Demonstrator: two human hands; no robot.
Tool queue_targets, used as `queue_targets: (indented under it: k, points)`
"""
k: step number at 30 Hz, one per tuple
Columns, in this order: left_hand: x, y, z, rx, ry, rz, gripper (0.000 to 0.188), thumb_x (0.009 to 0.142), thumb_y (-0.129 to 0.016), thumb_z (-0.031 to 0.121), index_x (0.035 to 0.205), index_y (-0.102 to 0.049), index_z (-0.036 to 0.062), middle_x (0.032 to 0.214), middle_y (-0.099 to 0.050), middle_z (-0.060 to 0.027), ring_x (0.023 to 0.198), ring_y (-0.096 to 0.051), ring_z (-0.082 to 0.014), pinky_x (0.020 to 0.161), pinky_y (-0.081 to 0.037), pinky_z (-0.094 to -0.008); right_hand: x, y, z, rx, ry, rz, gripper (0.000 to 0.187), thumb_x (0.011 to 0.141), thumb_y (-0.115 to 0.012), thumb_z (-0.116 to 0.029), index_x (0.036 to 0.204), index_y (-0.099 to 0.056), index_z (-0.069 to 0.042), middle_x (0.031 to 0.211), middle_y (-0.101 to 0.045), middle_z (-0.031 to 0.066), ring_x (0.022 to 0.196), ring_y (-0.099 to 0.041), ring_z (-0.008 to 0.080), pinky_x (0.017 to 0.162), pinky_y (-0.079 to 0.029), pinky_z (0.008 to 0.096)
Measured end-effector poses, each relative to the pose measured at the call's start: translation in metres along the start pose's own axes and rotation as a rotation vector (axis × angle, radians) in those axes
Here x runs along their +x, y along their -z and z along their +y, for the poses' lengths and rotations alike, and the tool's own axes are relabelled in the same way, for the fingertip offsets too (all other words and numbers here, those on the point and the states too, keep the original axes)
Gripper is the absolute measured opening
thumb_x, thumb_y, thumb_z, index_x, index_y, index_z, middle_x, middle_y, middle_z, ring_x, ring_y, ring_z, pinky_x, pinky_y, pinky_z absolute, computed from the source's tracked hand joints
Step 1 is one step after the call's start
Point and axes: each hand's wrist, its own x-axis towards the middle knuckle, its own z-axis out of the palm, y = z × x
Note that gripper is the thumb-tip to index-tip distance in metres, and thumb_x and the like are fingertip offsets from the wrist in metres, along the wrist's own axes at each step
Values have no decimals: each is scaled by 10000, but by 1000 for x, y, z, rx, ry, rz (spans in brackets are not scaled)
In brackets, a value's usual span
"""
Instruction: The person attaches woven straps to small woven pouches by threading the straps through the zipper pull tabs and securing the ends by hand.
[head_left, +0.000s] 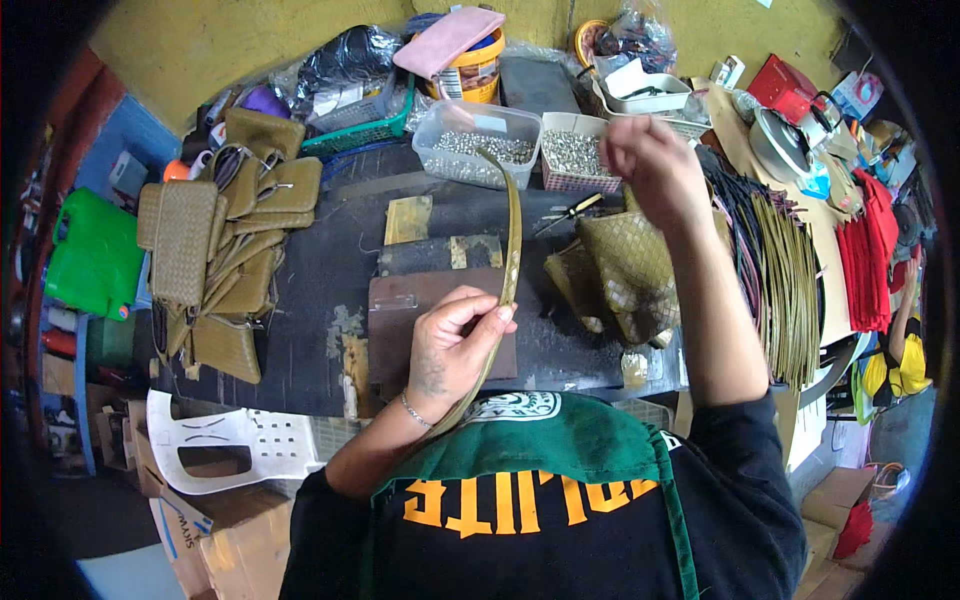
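My left hand (455,340) pinches a long, narrow olive strap (514,235) between thumb and fingers. The strap's free end curves upward toward the bins, and its lower part runs down past my wrist. My right hand (650,170) is raised at the right edge of a checkered bin of small metal pieces (572,152); its fingers look bent but are smeared by motion. Beside that bin, a clear plastic tub (475,145) holds more small shiny metal pieces. Below my right hand lies an olive woven bag (630,265), partly hidden by my forearm.
Olive woven pouches (185,240) are piled at the left. A screwdriver-like tool (570,212) lies near the bag. Bundled olive straps (785,280) hang over the right edge, with red material (865,250) beyond. A brown board (400,300) lies under my left hand.
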Motion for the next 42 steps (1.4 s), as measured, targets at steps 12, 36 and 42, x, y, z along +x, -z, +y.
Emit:
queue_targets:
  k: [12,36,42]
  points:
    - [-10,-18,9,227,-244,-51,86,737,-582,-3,796,-557,-59,715,-539,-90,622,-537,-128,527,-422,-223,-141,-49,46,313,-146,-135,73,765,-567,-7,836,-550,-8,891,-513,38,830,-494,101,760,-402,234]
    - [-20,-13,32,353,-294,-222,107,732,-609,62,772,-572,-30,716,-553,-90,627,-538,-176,559,-422,-266,-149,-49,42,109,3,-164,210,753,-554,59,931,-467,-11,834,-550,47,800,-547,99,732,-449,225]
    - [-22,-17,58,260,-542,-342,90,718,-621,67,725,-559,3,684,-538,-71,601,-530,-183,549,-411,-284,-124,-34,11,-365,181,-44,403,721,-594,13,1104,-478,-25,899,-542,72,806,-531,113,719,-437,233]
